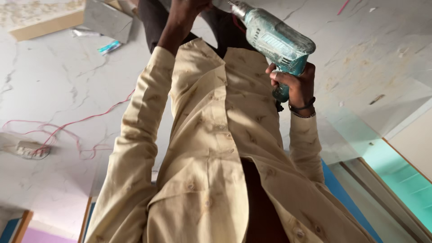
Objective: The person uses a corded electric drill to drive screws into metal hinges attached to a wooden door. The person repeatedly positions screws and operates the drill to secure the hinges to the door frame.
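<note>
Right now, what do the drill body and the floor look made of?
Drill: looks like teal moulded plastic, dull and dust-smeared, with vent slots; the nose near the chuck looks like grey metal. Floor: probably polished marble or marble-look tile, white with grey veins and a soft sheen.

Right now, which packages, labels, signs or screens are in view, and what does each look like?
Small packet: lying on the marble floor at upper left, beside a grey slab; flat, teal and white.
Label plate on the drill: on the side of the teal drill body, pale, rectangular, dusty.
No signs or screens in view.
</note>
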{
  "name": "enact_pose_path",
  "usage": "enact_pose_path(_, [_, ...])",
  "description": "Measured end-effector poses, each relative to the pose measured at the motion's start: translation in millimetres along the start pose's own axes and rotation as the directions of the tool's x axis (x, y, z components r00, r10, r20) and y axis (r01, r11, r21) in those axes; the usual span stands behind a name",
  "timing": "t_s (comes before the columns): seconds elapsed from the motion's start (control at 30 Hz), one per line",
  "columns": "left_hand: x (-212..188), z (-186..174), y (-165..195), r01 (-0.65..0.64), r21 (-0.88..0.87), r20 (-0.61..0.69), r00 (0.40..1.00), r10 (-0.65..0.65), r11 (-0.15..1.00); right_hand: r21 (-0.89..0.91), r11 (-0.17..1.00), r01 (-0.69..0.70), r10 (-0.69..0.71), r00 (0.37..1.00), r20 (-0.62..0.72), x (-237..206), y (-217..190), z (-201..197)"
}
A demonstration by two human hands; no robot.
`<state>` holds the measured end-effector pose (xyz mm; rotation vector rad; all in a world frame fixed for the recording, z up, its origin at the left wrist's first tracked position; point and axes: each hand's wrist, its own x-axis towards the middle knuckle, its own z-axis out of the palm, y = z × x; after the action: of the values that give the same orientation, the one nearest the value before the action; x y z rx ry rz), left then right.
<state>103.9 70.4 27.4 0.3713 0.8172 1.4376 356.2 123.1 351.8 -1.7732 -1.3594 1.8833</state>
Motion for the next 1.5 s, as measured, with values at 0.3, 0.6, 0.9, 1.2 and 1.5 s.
enact_pose_path(0.3, [17,47,-14,0.151,-0.252,0.017,0.988,-0.152,0.956,-0.104,0.993,0.050,-0.034,0.989,0.146,16,-14,-52])
enact_pose_path(0.6, [17,75,-5,0.184,-0.301,0.022,0.982,-0.187,0.936,-0.108,0.993,0.044,-0.023,0.982,0.189,23,-16,-79])
enact_pose_path(0.9, [4,69,-18,0.216,-0.443,0.067,0.976,-0.208,0.870,-0.116,0.993,0.018,0.009,0.973,0.230,27,-17,-86])
enact_pose_path(1.2, [5,65,-3,0.266,-0.311,0.058,0.964,-0.261,0.912,-0.118,0.992,0.048,-0.016,0.967,0.253,29,-15,-86])
enact_pose_path(1.5, [-2,69,7,0.233,-0.263,0.137,0.970,-0.203,0.936,-0.100,0.995,0.015,0.012,0.964,0.264,28,-17,-90])
